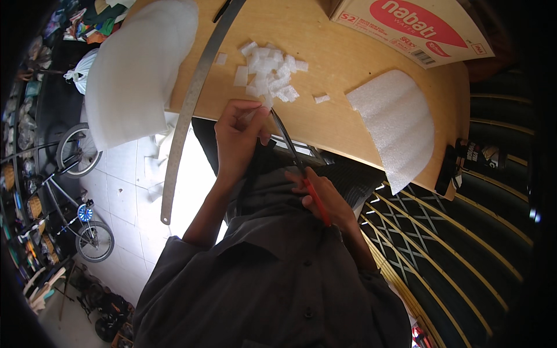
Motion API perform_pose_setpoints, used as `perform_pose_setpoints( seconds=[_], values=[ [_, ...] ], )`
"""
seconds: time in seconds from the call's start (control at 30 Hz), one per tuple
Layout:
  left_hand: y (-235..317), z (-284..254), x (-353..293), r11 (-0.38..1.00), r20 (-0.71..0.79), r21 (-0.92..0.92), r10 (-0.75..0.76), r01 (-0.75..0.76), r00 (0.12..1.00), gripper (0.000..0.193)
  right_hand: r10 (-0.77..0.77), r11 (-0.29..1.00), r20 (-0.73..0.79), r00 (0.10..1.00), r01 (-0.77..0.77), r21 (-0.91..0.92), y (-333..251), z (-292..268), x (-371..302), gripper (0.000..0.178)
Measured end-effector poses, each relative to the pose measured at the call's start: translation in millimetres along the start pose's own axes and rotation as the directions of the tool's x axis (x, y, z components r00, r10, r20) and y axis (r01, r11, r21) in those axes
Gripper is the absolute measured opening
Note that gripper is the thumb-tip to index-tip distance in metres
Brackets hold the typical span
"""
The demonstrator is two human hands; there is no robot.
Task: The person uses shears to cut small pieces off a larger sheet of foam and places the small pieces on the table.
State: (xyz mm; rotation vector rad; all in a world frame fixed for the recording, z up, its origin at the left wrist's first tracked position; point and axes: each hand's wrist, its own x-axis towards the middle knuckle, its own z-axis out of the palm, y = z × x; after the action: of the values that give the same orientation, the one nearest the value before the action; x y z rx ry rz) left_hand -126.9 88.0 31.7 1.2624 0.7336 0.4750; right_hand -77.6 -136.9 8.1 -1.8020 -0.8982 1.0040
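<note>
My left hand [239, 130] pinches a small piece of white foam sheet [267, 102] at the table's near edge. My right hand [328, 200] is closed round the red handle of a pair of scissors [316, 200]. Their dark blades point up and left, and the tips reach the foam piece beside my left fingers. Whether the blades are apart is hard to make out. Just beyond lies a heap of small cut white foam pieces [270, 68], with a few loose bits around it.
A long metal ruler [188, 110] juts over the near edge, beside a large white foam sheet [136, 64]. To the right, another foam sheet [400, 119] overhangs the wooden table [331, 46]. A cardboard box [418, 29] stands at the back right. A bicycle [81, 197] is at the left.
</note>
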Motion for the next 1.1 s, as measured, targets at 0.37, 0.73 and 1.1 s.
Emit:
perform_pose_setpoints(
  seconds=[0.37, 0.73, 1.1],
  values=[
    [-3.7, 5.1, -1.3, 0.999, 0.016, -0.041, 0.014, -0.013, 1.000, 0.016, 0.093, 0.995, 0.037, 0.995, -0.094, 0.021, -12.9, -5.3, 1.8, 0.043],
    [4.1, 7.7, -7.7, 0.998, 0.071, 0.053, -0.026, 0.022, 0.997, 0.013, 0.261, 0.959, -0.023, 0.965, -0.257, 0.116, -18.5, -4.9, 7.1, 0.037],
    [9.0, 6.7, -7.5, 0.993, 0.081, 0.103, -0.067, 0.058, 0.994, 0.013, 0.202, 0.979, -0.137, 0.970, -0.202, 0.013, -16.1, -5.4, 8.5, 0.018]
  ],
)
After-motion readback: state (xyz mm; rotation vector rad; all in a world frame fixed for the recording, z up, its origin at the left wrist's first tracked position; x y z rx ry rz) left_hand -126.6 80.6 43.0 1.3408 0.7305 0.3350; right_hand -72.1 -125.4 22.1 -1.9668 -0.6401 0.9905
